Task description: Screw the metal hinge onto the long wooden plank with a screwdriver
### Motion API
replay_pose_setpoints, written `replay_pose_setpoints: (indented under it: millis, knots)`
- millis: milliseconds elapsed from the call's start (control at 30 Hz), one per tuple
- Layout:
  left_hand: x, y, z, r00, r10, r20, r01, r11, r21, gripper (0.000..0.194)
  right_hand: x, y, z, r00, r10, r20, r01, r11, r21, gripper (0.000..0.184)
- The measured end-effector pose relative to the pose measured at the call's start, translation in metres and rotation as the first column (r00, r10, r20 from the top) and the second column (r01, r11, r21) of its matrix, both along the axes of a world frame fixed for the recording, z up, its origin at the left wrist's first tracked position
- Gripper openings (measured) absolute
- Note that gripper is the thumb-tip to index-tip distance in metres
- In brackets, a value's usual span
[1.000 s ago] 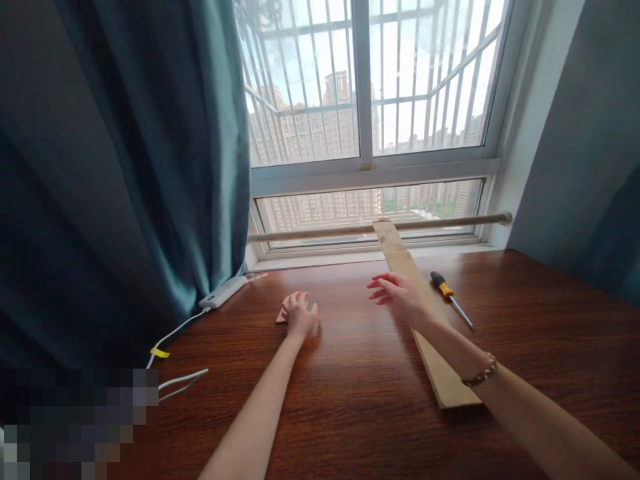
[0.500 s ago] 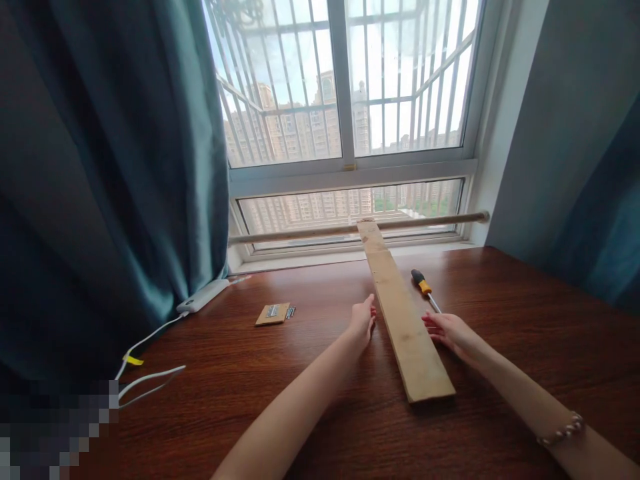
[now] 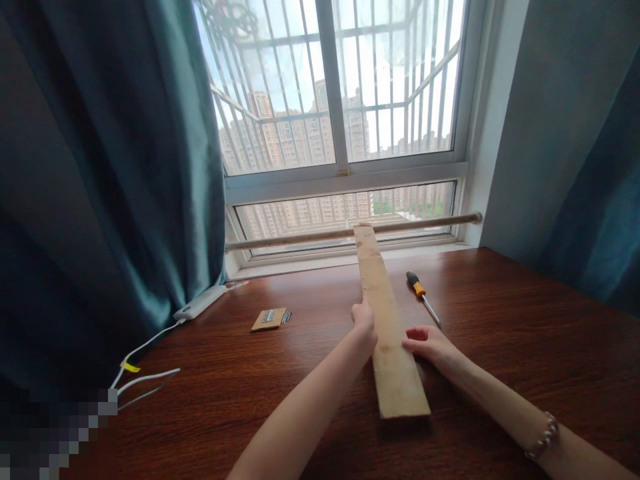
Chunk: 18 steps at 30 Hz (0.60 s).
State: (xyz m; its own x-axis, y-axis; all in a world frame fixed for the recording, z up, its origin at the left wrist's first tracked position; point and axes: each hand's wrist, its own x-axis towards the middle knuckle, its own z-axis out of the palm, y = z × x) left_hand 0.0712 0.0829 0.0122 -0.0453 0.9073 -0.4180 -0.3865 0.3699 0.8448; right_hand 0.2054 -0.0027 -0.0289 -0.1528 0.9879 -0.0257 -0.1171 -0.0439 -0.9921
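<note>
A long, narrow wooden plank [image 3: 395, 380] points away from me, its far end reaching the horizontal rail [image 3: 300, 239] below the window. At the plank's left edge is my left hand [image 3: 365, 323], closed on it with the thumb along the side and the other fingers mostly hidden. My right hand [image 3: 433, 347] holds the opposite edge a little nearer to me, thumb and fingertips against the wood. To the right of the plank lies a screwdriver [image 3: 419, 291] with a black and yellow handle, apart from my hand.
On the brown wooden tabletop [image 3: 200, 427], a small cardboard piece [image 3: 257, 327] lies left of the plank, with several screws [image 3: 287, 317] beside it. A white power strip [image 3: 200, 303] and cable sit near the curtain [image 3: 200, 167]. A barred window [image 3: 280, 87] stands behind.
The plank's near end has swung left and come slightly closer to me. My left hand has closed on its left edge, and my right hand has shifted left with the plank.
</note>
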Motion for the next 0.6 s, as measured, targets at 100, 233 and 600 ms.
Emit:
replay_pose_setpoints:
  millis: [100, 233, 600]
  knots:
    - [-0.019, -0.004, 0.009, 1.0, -0.014, 0.02, 0.015, 1.0, -0.022, 0.027, -0.012, -0.005, 0.002, 0.999, 0.04, 0.009, -0.04, 0.998, 0.054, 0.051]
    - [-0.059, 0.001, 0.026, 1.0, 0.0, 0.007, 0.0, 1.0, 0.017, 0.025, -0.012, -0.002, -0.003, 1.0, 0.009, -0.01, -0.009, 1.0, 0.02, 0.056]
    - [-0.239, 0.061, 0.043, 0.947, 0.282, -0.157, -0.263, 0.956, 0.131, 0.021, -0.001, 0.011, -0.019, 0.994, -0.063, 0.094, 0.064, 0.998, -0.007, 0.056]
